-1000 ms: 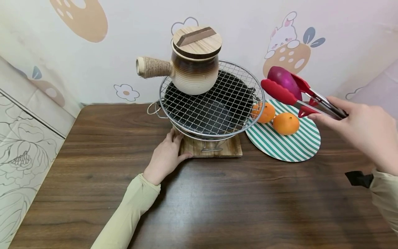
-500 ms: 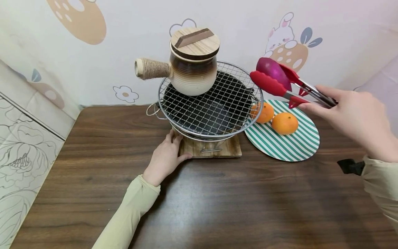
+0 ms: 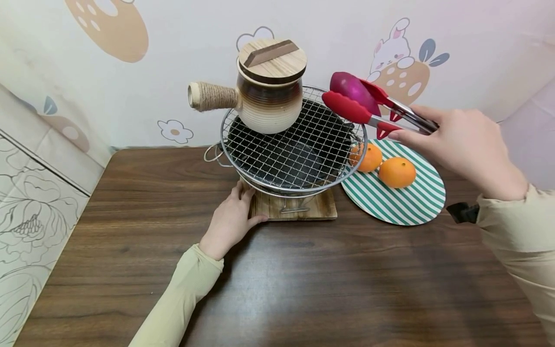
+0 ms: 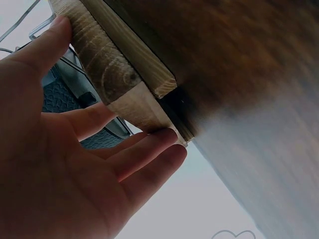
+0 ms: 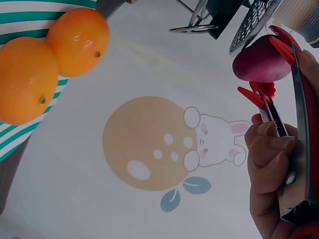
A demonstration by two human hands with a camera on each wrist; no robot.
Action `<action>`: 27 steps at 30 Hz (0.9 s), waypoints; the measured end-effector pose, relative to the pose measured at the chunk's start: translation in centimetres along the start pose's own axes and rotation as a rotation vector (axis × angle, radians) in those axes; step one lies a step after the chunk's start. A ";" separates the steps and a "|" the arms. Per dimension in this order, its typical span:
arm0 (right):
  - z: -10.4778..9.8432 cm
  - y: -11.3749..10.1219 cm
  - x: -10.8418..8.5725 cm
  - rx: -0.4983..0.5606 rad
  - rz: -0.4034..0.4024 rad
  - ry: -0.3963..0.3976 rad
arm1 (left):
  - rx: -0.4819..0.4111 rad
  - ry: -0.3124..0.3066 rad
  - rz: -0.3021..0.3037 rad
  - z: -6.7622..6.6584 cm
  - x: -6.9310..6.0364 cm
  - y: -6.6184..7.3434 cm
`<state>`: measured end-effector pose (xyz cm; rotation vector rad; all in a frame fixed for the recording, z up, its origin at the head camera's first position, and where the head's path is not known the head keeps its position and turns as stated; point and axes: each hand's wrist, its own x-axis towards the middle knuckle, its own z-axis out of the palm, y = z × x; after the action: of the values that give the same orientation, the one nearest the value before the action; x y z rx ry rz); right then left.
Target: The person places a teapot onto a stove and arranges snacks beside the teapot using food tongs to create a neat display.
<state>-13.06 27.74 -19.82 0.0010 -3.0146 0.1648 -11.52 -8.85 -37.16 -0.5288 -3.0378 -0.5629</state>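
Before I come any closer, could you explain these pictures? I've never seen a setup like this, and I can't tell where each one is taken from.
There's no robot: a person works with two bare hands. The wide picture comes from a camera on the head, looking down; the two smaller ones come from cameras on each wrist.

On the table, a wooden board sits under a small grill topped by a wire rack. On the rack stands a lidded pot. To the right, two oranges lie on a striped mat.

The left hand touches the board's edge. The right hand holds red-tipped tongs, which grip a purple vegetable, probably an onion, in the air.
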 end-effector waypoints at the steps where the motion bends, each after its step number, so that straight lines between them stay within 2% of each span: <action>1: 0.0 -0.2 0.1 0.001 -0.002 -0.001 | 0.001 0.000 -0.001 0.0 0.0 0.0; 27: 0.0 -3.1 1.5 -0.065 -0.068 -0.020 | -0.003 0.002 0.009 0.0 0.0 -0.1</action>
<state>-14.56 24.70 -19.31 0.1003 -3.0333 0.0608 -11.54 -8.95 -37.17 -0.5405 -3.0316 -0.5667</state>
